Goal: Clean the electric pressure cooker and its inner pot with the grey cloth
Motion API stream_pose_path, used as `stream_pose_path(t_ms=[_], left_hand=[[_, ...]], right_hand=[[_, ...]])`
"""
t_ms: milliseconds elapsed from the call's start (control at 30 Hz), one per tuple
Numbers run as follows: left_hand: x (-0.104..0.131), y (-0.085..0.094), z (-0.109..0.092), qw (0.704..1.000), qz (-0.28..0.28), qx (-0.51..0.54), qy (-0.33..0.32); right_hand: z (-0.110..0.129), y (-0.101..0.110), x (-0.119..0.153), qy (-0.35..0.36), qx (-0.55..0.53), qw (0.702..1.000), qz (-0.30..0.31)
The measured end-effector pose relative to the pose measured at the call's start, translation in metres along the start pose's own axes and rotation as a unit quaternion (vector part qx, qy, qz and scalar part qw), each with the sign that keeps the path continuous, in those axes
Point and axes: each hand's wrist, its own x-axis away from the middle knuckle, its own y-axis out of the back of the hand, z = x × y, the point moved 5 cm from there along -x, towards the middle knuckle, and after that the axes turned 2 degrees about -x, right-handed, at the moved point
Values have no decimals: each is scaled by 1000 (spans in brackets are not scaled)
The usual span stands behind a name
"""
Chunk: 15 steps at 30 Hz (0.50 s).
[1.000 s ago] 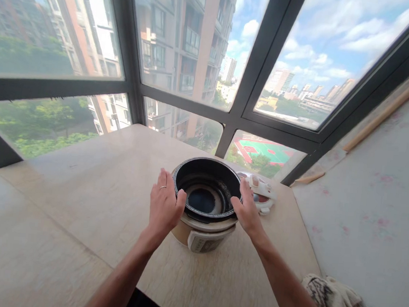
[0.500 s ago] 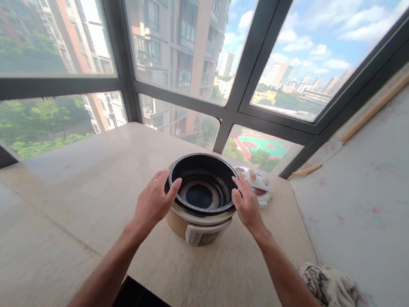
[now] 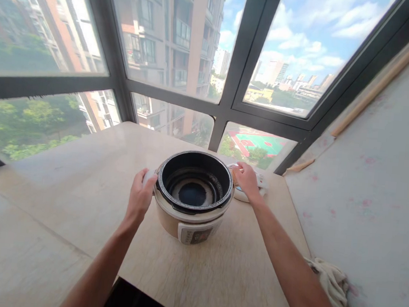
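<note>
A round cooker with a cream and tan body and a front control panel stands upright on the stone ledge. Its top is uncovered, showing a black inner pot. At the cooker's left side, my left hand has its fingers wrapped round the light side handle. Beyond the right rim lies the white lid, partly behind my right hand. The fingers of that hand are curled together over the lid's near left part; what they hold is hidden.
Dark window frames rise behind the ledge. A papered wall runs along the right, with a crumpled cloth at its foot. A black object shows at the bottom edge.
My left hand has moved from the pot's rim to the side handle. My right hand has left the rim and reached over the lid, its fingers now curled. The view has shifted slightly.
</note>
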Motion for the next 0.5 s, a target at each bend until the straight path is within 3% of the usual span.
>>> stream_pose_path(t_ms=[67,167,300,500], left_hand=[[0,-3,5,997,-10,52,52],[1,-8,8,992,-16,113,44],[2,-11,10,990,-15,136,15],[2,-17,4,986,-1,163,41]], right_hand=[[-5,-11,-2,-29,-5,998,63],[-8,-15,2,-49,-18,993,104],[-11,-5,20,-89,-37,988,123],[-20,17,75,-164,-131,967,146]])
